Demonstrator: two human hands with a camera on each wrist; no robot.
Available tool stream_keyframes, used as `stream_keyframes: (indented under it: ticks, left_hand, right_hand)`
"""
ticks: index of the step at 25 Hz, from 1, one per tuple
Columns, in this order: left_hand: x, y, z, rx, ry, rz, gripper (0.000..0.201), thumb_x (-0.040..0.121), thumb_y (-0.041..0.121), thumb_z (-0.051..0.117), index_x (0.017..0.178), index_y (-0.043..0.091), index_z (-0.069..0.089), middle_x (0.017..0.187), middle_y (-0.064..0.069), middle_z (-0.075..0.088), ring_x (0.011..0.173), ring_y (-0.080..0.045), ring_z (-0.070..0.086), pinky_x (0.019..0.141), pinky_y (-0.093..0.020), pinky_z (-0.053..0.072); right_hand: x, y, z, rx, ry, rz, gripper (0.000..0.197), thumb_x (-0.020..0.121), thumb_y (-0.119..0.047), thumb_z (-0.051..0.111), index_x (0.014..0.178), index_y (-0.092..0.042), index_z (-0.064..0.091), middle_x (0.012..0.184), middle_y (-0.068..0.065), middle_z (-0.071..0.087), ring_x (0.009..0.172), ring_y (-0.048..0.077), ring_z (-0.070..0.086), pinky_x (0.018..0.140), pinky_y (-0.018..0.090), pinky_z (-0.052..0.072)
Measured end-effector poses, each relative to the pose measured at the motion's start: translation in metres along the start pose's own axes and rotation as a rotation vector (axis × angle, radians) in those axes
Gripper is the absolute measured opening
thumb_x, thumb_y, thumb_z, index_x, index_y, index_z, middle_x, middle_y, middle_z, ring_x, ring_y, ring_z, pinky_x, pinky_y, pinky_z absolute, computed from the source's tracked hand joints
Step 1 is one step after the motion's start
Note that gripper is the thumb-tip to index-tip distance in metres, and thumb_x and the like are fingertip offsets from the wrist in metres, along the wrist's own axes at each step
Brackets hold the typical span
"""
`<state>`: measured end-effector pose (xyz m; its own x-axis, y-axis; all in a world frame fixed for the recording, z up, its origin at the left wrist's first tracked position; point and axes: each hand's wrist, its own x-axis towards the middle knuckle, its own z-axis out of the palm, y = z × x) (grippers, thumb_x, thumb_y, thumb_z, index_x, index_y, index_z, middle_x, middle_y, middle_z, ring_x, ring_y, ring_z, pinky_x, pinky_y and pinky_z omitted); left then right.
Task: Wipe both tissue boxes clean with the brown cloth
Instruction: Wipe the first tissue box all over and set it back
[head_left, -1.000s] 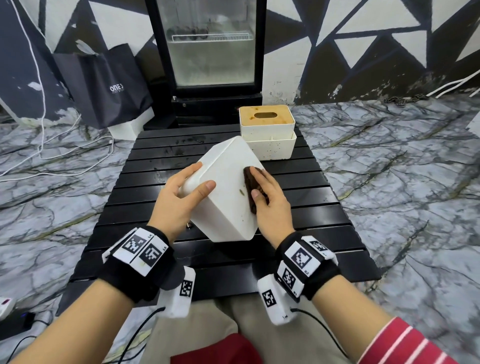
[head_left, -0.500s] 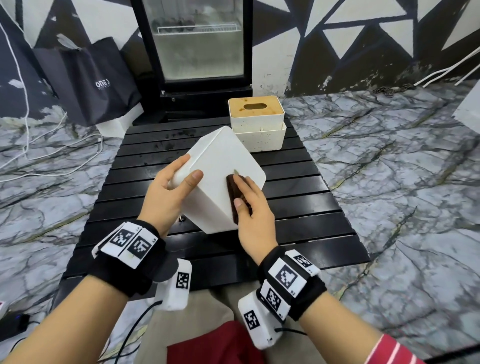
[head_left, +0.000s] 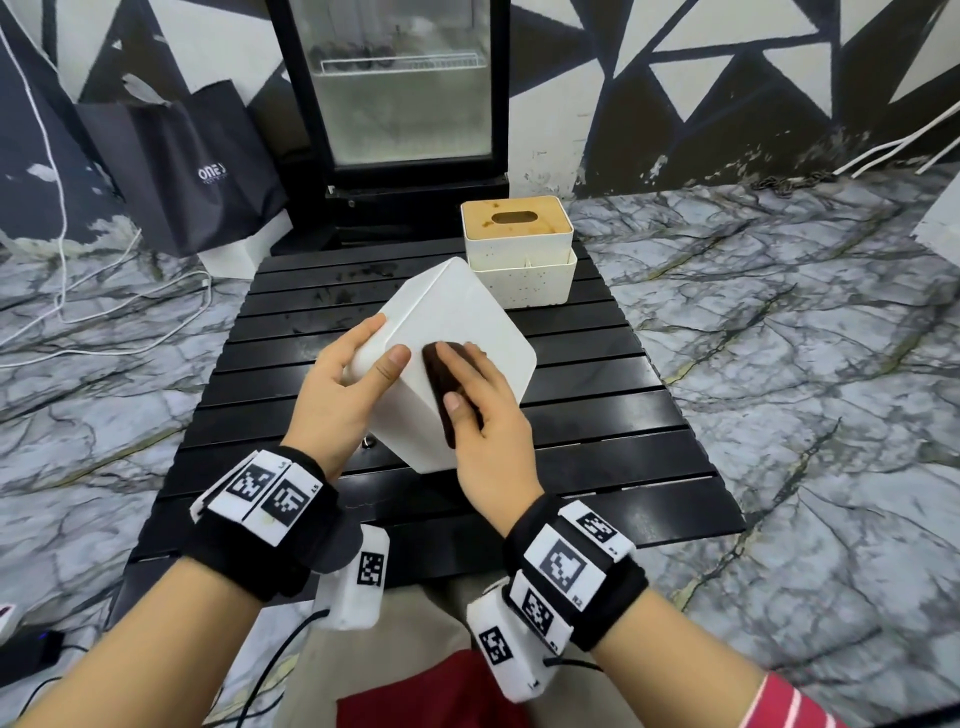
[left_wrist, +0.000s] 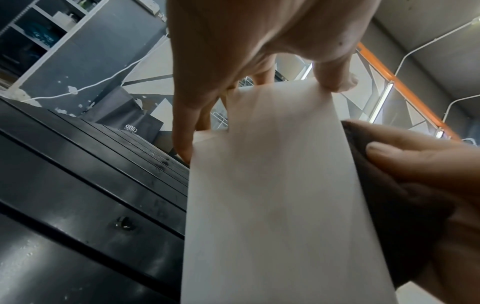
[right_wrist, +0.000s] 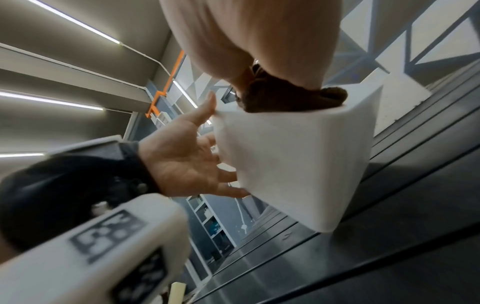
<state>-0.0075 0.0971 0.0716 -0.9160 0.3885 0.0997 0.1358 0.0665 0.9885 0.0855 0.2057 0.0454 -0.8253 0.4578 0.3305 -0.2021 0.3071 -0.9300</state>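
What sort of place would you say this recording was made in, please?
Probably a café or shop back area, not a home: a glass-door display fridge, a geometric black-and-white painted wall, and a low black slatted table on marble-pattern flooring.

Scene evenly lit by ceiling strip lights (right_wrist: 64, 102) — soft shadows; wide-angle edge distortion, motion blur noted in wrist views.

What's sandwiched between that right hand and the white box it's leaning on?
The brown cloth lies there, pressed by the right hand against the tilted white tissue box. The head view and right wrist view both show it.
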Motion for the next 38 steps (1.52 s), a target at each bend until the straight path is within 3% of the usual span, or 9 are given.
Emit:
stream_keyframes:
  ticks: [3,8,11,17,21,27,32,35,38]
  left_hand:
    - [-0.001,0.001,0.001,0.000,-0.010,0.010,0.045,0.069,0.046,0.066,0.113,0.040,0.056,0.122,0.004,0.061,0.110,-0.009,0.058,0.099,-0.038,0.047]
    - [-0.001,-0.003,0.000,0.015,0.012,0.017,0.059,0.060,0.058,0.069,0.115,0.043,0.057,0.127,0.005,0.058,0.118,-0.011,0.054,0.104,-0.041,0.043]
    - [-0.001,-0.004,0.000,0.019,0.006,0.016,0.058,0.057,0.061,0.067,0.112,0.046,0.057,0.127,0.006,0.057,0.118,-0.011,0.053,0.104,-0.042,0.042]
    - [0.000,-0.002,0.000,0.048,-0.021,0.021,0.053,0.061,0.059,0.068,0.112,0.049,0.057,0.128,0.011,0.054,0.122,-0.007,0.049,0.106,-0.042,0.040]
    - [0.002,-0.005,-0.002,0.015,0.007,-0.001,0.054,0.057,0.061,0.069,0.109,0.049,0.060,0.128,0.008,0.056,0.119,-0.014,0.053,0.103,-0.047,0.043]
    - [0.005,-0.009,-0.005,-0.004,0.024,-0.036,0.054,0.056,0.063,0.071,0.107,0.051,0.062,0.127,0.007,0.058,0.118,-0.016,0.054,0.101,-0.048,0.044]
    - [0.004,-0.010,-0.005,-0.012,0.021,-0.029,0.057,0.056,0.063,0.072,0.110,0.050,0.061,0.127,0.007,0.059,0.119,-0.015,0.054,0.103,-0.045,0.043]
    - [0.003,-0.008,-0.005,0.011,0.010,-0.013,0.053,0.056,0.062,0.071,0.107,0.053,0.061,0.128,0.010,0.057,0.120,-0.013,0.053,0.104,-0.044,0.042]
    - [0.001,-0.006,-0.003,0.025,0.014,-0.001,0.054,0.054,0.061,0.069,0.106,0.051,0.059,0.125,0.016,0.055,0.119,-0.009,0.052,0.104,-0.040,0.043]
  right_hand:
    - [-0.003,-0.006,0.007,0.003,-0.046,-0.038,0.045,0.093,-0.005,0.044,0.127,-0.035,0.045,0.143,-0.005,0.034,0.127,-0.015,0.018,0.100,-0.002,0.010]
    - [0.022,-0.002,0.000,0.006,-0.055,-0.060,0.043,0.094,-0.005,0.043,0.128,-0.030,0.047,0.144,-0.004,0.035,0.136,0.005,0.024,0.105,0.005,0.015]
    - [0.007,0.003,0.002,-0.041,-0.031,-0.088,0.044,0.094,-0.009,0.041,0.128,-0.038,0.040,0.142,-0.009,0.032,0.135,0.002,0.022,0.107,0.005,0.013]
    - [0.018,-0.001,0.006,-0.026,-0.053,-0.151,0.044,0.092,-0.010,0.041,0.127,-0.037,0.046,0.143,-0.006,0.034,0.133,0.000,0.025,0.112,0.022,0.022]
    - [0.043,0.004,-0.004,-0.070,-0.075,-0.148,0.042,0.093,-0.005,0.042,0.128,-0.027,0.050,0.143,0.001,0.037,0.132,0.006,0.028,0.106,0.005,0.016]
    - [0.062,0.035,-0.032,-0.143,0.022,-0.033,0.044,0.092,0.001,0.042,0.128,-0.023,0.050,0.141,0.000,0.039,0.122,0.002,0.034,0.098,-0.003,0.017]
    - [0.036,0.045,-0.025,-0.134,0.115,-0.006,0.043,0.091,0.002,0.043,0.126,-0.020,0.052,0.133,-0.007,0.040,0.126,0.007,0.035,0.102,0.000,0.017]
    - [0.037,0.039,-0.023,-0.116,0.068,-0.037,0.043,0.090,0.003,0.043,0.125,-0.020,0.053,0.127,-0.014,0.040,0.126,0.005,0.033,0.104,0.004,0.019]
    - [0.051,0.041,-0.035,-0.115,0.033,-0.003,0.044,0.090,0.003,0.043,0.125,-0.022,0.053,0.129,-0.010,0.043,0.126,0.005,0.036,0.102,0.002,0.020]
